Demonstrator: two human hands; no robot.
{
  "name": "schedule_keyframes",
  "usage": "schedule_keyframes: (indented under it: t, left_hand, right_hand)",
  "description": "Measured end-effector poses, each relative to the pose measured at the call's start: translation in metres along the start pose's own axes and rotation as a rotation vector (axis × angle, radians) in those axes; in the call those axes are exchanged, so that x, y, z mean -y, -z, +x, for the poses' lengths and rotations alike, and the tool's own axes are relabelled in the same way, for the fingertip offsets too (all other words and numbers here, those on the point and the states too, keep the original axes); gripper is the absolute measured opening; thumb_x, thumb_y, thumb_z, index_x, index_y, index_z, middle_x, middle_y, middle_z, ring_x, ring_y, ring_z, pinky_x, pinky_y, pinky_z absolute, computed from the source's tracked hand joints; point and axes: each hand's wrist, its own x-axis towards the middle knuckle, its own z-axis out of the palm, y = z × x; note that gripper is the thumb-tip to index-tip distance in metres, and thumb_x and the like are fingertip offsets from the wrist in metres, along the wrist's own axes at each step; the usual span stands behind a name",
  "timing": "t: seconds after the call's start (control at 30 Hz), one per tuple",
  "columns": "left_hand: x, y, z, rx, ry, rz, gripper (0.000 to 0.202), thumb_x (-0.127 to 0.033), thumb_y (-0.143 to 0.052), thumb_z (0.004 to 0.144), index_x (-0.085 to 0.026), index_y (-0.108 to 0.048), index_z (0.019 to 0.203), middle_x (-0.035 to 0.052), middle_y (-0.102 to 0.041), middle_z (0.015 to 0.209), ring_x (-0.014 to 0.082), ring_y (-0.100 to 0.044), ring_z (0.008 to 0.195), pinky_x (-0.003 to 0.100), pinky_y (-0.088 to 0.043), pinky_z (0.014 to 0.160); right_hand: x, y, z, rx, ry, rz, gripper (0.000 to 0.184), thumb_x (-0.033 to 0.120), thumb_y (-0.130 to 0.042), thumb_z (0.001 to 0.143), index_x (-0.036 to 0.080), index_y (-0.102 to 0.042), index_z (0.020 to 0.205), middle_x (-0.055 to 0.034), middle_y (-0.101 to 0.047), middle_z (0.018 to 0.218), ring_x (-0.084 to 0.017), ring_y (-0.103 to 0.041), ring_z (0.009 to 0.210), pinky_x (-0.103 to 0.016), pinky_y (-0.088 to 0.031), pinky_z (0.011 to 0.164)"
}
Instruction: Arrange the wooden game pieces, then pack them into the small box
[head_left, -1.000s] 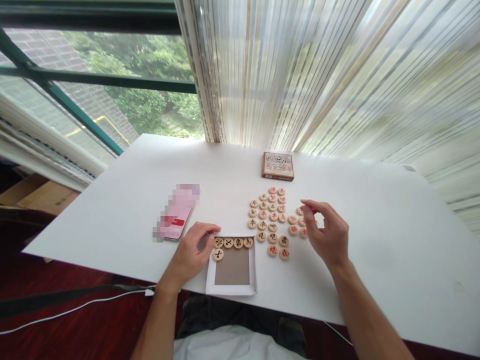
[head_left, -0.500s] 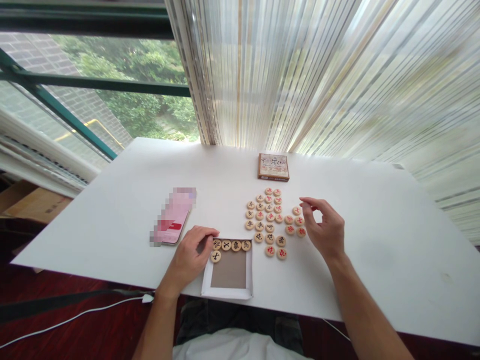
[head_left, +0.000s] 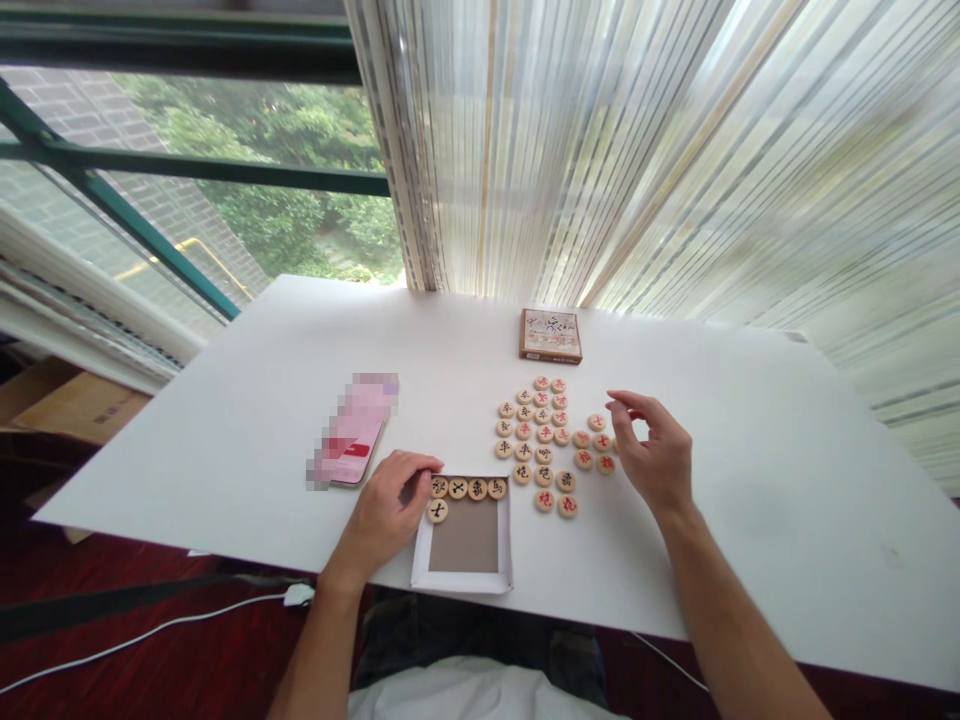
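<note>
A shallow white box tray [head_left: 463,581] with a brown floor lies at the table's near edge. Inside it, several round wooden chess pieces [head_left: 466,488] form a row along the far wall, with one more piece [head_left: 437,511] below them. My left hand [head_left: 386,510] rests at the tray's far left corner, fingers curled over its rim. To the right, a loose cluster of chess pieces [head_left: 541,434] with red and black characters lies on the table. My right hand [head_left: 654,455] hovers at the cluster's right side, fingers loosely bent and apart, nothing visible in them.
A small printed box [head_left: 551,335] sits beyond the pieces. A pink phone [head_left: 352,430] lies left of the tray. The white table [head_left: 750,480] stands against a window and striped curtain. A white cable [head_left: 150,630] runs across the dark floor below.
Both hands keep almost the same places. My right hand has drifted slightly back and right from the cluster. The view has shifted a little.
</note>
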Motion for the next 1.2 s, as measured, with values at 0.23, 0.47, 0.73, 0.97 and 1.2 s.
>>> schedule_keyframes:
  t: [0.23, 0.47, 0.73, 0.97, 1.2]
  left_hand:
    - [0.001, 0.000, 0.000, 0.003, -0.001, -0.001, 0.018, -0.022, -0.049, 0.096, -0.022, -0.066, 0.103, 0.0066, -0.068, 0.102, 0.0224, -0.062, 0.100, 0.037, -0.051, 0.090]
    - [0.001, 0.001, 0.000, 0.005, -0.013, 0.002, 0.018, -0.023, -0.049, 0.096, -0.022, -0.065, 0.103, 0.0069, -0.068, 0.103, 0.0225, -0.062, 0.101, 0.037, -0.051, 0.090]
    - [0.002, -0.001, -0.001, 0.001, -0.006, -0.018, 0.017, -0.024, -0.050, 0.097, -0.021, -0.065, 0.104, 0.0064, -0.067, 0.103, 0.0219, -0.061, 0.099, 0.037, -0.049, 0.090]
    - [0.002, -0.001, 0.000, 0.010, -0.011, -0.022, 0.016, -0.024, -0.050, 0.097, -0.022, -0.065, 0.104, 0.0058, -0.067, 0.103, 0.0217, -0.061, 0.100, 0.037, -0.048, 0.090]
    - [0.001, 0.000, 0.000, -0.001, -0.018, -0.023, 0.016, -0.023, -0.051, 0.097, -0.022, -0.066, 0.104, 0.0051, -0.067, 0.102, 0.0210, -0.061, 0.099, 0.035, -0.048, 0.090]
  right_hand:
    - [-0.002, 0.001, 0.005, 0.033, -0.087, 0.046, 0.026, 0.037, -0.060, 0.094, 0.020, -0.070, 0.110, -0.0082, -0.074, 0.103, -0.020, -0.070, 0.083, -0.024, -0.050, 0.049]
    - [0.022, 0.027, 0.012, 0.213, 0.014, 0.039, 0.019, 0.034, -0.061, 0.094, 0.022, -0.072, 0.104, -0.0067, -0.074, 0.102, -0.020, -0.069, 0.088, -0.025, -0.056, 0.056]
    - [0.032, 0.045, -0.025, 0.493, 0.250, 0.017, 0.021, 0.021, -0.056, 0.096, 0.026, -0.069, 0.112, -0.0065, -0.070, 0.109, -0.021, -0.066, 0.098, -0.035, -0.059, 0.083]
    - [0.035, 0.028, -0.039, 0.572, 0.397, 0.005, 0.032, 0.013, -0.053, 0.097, 0.026, -0.063, 0.124, -0.0074, -0.069, 0.114, -0.024, -0.062, 0.108, -0.047, -0.049, 0.102]
    - [0.045, -0.003, -0.025, 0.672, 0.513, -0.087, 0.035, 0.011, -0.052, 0.097, 0.023, -0.061, 0.128, -0.0080, -0.068, 0.122, -0.026, -0.057, 0.115, -0.047, -0.050, 0.099]
